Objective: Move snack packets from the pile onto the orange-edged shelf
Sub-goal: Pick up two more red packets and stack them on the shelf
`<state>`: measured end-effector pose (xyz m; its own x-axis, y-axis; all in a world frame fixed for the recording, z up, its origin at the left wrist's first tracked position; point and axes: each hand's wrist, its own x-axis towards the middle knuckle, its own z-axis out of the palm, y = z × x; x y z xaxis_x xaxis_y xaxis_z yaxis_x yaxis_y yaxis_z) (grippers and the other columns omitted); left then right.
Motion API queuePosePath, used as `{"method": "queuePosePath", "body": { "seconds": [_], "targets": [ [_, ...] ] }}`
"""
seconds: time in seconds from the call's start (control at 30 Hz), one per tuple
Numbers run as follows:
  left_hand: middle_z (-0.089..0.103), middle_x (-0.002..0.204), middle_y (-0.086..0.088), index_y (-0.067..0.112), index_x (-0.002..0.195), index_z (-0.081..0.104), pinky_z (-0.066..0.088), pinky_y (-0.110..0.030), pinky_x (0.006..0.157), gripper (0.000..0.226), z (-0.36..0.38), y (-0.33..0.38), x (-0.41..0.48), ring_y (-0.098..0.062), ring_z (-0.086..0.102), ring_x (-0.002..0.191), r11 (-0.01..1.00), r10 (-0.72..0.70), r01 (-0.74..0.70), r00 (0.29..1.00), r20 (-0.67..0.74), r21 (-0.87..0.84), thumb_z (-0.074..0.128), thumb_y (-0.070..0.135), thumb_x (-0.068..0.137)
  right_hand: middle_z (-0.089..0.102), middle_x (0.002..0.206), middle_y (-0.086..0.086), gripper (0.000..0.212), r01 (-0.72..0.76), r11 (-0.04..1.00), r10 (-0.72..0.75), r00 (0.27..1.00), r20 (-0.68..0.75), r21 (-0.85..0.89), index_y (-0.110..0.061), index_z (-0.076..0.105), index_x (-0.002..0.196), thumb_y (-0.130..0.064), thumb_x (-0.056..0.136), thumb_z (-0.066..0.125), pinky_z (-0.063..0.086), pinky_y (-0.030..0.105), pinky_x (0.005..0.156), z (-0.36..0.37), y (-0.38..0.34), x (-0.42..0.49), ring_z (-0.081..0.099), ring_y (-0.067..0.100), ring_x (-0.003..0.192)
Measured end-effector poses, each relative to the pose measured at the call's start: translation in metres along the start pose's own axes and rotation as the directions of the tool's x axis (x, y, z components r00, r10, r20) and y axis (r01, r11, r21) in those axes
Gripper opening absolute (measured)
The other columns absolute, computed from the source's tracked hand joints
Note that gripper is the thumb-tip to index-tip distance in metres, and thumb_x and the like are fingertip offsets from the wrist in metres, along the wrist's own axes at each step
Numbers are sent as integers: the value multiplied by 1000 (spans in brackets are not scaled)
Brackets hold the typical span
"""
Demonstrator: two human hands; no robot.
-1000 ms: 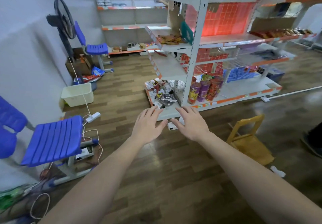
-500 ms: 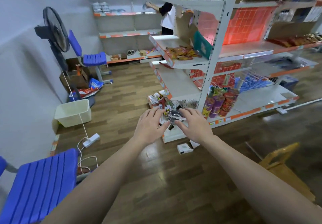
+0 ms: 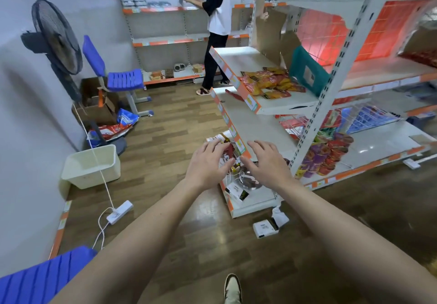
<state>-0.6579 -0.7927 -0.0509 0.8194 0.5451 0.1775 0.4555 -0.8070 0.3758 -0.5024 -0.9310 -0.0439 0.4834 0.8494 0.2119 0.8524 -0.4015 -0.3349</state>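
A pile of red and yellow snack packets (image 3: 269,82) lies on an orange-edged white shelf (image 3: 246,95) of the metal rack. Below it juts a bare orange-edged shelf (image 3: 257,126). More packets and small items (image 3: 227,147) are heaped on the bottom shelf near its left end, partly hidden by my hands. My left hand (image 3: 208,164) and my right hand (image 3: 264,164) are stretched out side by side over that bottom heap, fingers spread and holding nothing.
A person stands at the back shelves (image 3: 217,31). A fan (image 3: 56,41), blue chairs (image 3: 118,79), a cream tub (image 3: 91,165) and a power strip with cable (image 3: 119,211) are on the left floor. Small boxes (image 3: 267,227) lie by the rack's foot. Snack tubs (image 3: 324,157) sit lower right.
The view has come closer to the rack and tilted up. Both hands have advanced together toward the bottom shelf's heap, still empty.
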Motion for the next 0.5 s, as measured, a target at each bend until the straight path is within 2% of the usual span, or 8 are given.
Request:
{"method": "queuePosePath", "body": {
  "seconds": [0.17,0.3,0.5],
  "targets": [
    [42,152,-1,23,145,48,29,-41,116,66,-6,-28,88,-25,35,140,1000,-10,10,999,-30,-4,36,60,91,52,141,3,58,17,1000,-17,1000,-5,-12,-16,46,145,-51,100,50,31,34,110,6,12,95,38,24,133],
    [41,154,-1,23,146,46,27,-40,117,67,-6,-51,149,-23,33,142,1000,6,-6,1000,-26,-3,34,61,92,51,142,5,58,-7,1000,7,1000,19,-21,-15,46,145,-52,100,47,32,38,111,11,27,163,38,26,134],
    [36,157,0,24,148,44,24,-38,117,56,0,-97,237,-21,28,145,1000,31,-31,1000,-2,-2,44,54,101,51,144,6,60,-93,996,93,996,-16,-9,-14,48,144,-55,99,46,36,41,110,24,42,254,39,27,135]
  ]
}}
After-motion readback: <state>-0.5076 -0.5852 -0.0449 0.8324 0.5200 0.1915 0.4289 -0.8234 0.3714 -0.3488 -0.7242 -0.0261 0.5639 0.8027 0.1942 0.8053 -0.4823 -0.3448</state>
